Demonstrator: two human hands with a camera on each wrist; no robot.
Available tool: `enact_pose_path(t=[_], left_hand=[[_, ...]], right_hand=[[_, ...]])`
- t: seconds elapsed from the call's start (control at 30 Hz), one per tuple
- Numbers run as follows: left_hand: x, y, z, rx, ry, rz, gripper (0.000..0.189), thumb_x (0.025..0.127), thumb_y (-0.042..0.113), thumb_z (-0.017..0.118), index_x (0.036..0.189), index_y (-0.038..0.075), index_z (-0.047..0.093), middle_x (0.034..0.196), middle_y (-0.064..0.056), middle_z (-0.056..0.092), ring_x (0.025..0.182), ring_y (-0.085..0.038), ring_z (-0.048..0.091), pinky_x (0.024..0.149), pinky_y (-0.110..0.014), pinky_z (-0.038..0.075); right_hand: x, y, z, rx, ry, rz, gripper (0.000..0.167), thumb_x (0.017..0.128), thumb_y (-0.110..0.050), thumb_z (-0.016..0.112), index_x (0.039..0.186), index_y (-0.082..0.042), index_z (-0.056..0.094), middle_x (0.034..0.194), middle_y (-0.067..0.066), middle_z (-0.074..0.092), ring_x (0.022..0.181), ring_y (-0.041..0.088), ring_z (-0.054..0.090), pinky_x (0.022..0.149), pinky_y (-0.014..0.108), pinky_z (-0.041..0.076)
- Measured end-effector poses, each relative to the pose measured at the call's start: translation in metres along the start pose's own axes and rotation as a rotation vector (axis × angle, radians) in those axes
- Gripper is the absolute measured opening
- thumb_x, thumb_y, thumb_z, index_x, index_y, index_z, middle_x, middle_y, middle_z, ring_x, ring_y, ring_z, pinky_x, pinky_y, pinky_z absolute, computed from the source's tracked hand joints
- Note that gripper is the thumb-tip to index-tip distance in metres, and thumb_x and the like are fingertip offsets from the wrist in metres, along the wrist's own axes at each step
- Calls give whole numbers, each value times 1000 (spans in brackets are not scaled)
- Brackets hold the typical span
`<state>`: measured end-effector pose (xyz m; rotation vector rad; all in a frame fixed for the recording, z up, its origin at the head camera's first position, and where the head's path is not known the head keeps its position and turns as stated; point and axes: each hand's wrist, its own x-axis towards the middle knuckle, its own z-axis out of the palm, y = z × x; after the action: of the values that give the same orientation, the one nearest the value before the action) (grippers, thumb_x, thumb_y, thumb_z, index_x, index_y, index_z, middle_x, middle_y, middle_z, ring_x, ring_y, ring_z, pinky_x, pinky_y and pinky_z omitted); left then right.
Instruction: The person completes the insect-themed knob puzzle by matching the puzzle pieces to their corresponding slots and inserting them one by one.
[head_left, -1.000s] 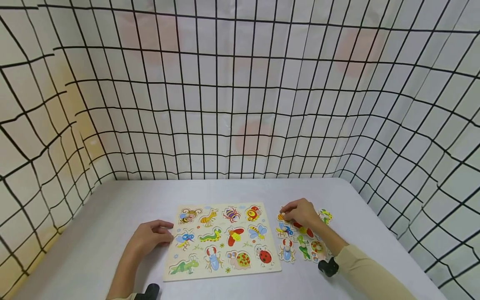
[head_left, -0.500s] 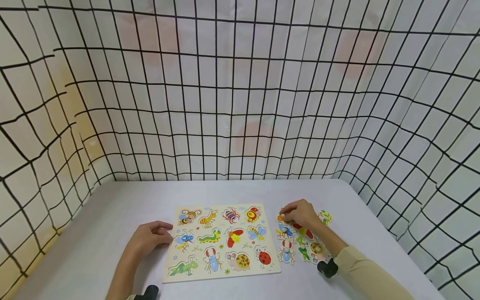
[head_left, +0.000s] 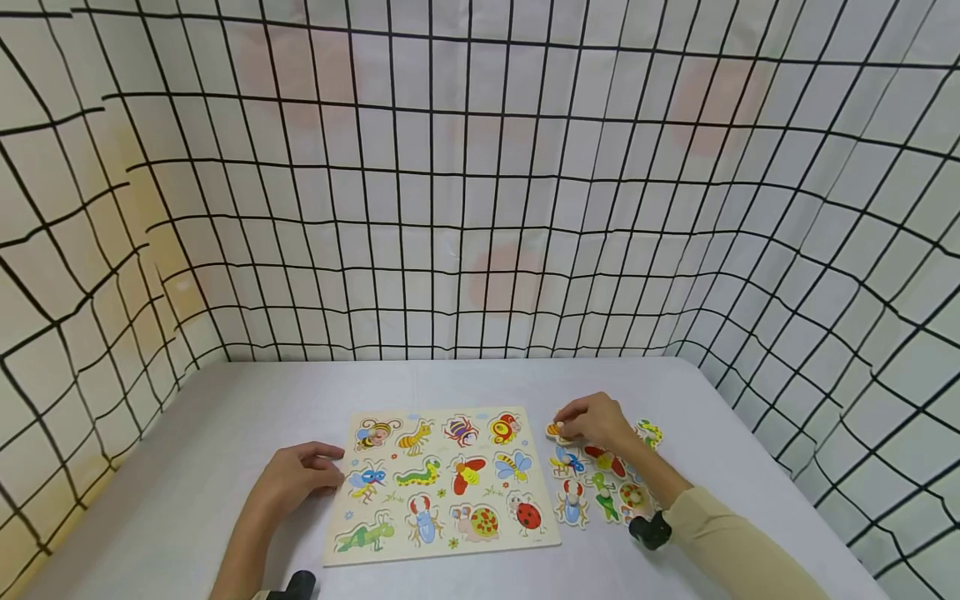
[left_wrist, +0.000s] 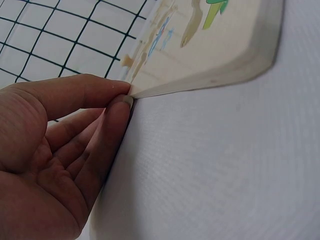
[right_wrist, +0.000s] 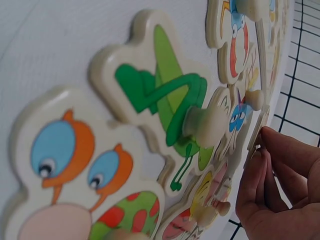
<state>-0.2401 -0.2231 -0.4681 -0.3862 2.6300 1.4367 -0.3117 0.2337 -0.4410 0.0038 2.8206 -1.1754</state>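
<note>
My right hand (head_left: pixel 600 421) pinches an orange-and-yellow puzzle piece (head_left: pixel 553 431) just off the board's upper right corner. In the right wrist view this piece (right_wrist: pixel 257 135) shows only as a thin edge at the fingertips. To the left of it lies the pale wooden insect puzzle board (head_left: pixel 397 500), printed with rows of coloured bugs. My left hand (head_left: pixel 296 477) rests at the board's left side, and its fingertips (left_wrist: pixel 120 90) touch the edge. Below my right hand sit loose knobbed pieces: a mosquito (head_left: pixel 567 462), a stag beetle (head_left: pixel 573 503), a grasshopper (right_wrist: pixel 170 100) and a snail (right_wrist: pixel 65 160).
A red-winged insect piece (head_left: pixel 604 461) and a caterpillar piece (head_left: pixel 649 432) lie by my right forearm. The white tabletop (head_left: pixel 247 400) surrounds the board. Walls covered in black netting (head_left: pixel 465 225) enclose the back and both sides.
My right hand has shifted slightly left and up with the orange-and-yellow puzzle piece, away from the other loose pieces. The left hand stays at the board's edge.
</note>
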Motion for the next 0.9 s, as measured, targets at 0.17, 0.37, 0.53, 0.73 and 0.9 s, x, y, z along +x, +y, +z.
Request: enact_pose_path(t=[0.17,0.37,0.53,0.73,0.9], left_hand=[[-1,1,0,-4,-1,11,39,82,8,78,120,3,70,84,-5,70,72,-19,61,66,-29,50],[-1,1,0,-8,-1,14,39,82,7,78,120,3,70,83,-4,70,72,-19,61,66,-29,50],[-1,2,0,-8,1,7,39,81,7,78,119,3,70,83,-5,70,72,-19,61,67,-28,51],[0,3,0,1,-2,4,39,81,8,79,119,3,70,84,-6,70,73,-19,61,67,-28,50],[-1,2,0,1,4,-4,39,81,7,79,119,3,70,84,-6,70,73,-19,61,67,-28,50]], right_hand=[[0,-5,2,3,-15,-9,14,85,-13,78,98,-8,79,89,3,75,75,16,65,70,30,54],[1,-7,4,-19,-7,-15,13,84,-15,80,96,-11,79,91,1,75,77,16,64,70,30,52],[2,-9,6,-13,2,-28,13,82,-15,80,95,-11,80,92,1,76,77,16,66,72,32,54],[1,-13,8,-17,9,-42,12,83,-14,80,94,-10,79,88,0,75,75,15,65,69,31,52],[-3,-20,11,7,3,-58,12,83,-12,79,94,-7,79,85,2,75,74,17,65,69,32,53]])
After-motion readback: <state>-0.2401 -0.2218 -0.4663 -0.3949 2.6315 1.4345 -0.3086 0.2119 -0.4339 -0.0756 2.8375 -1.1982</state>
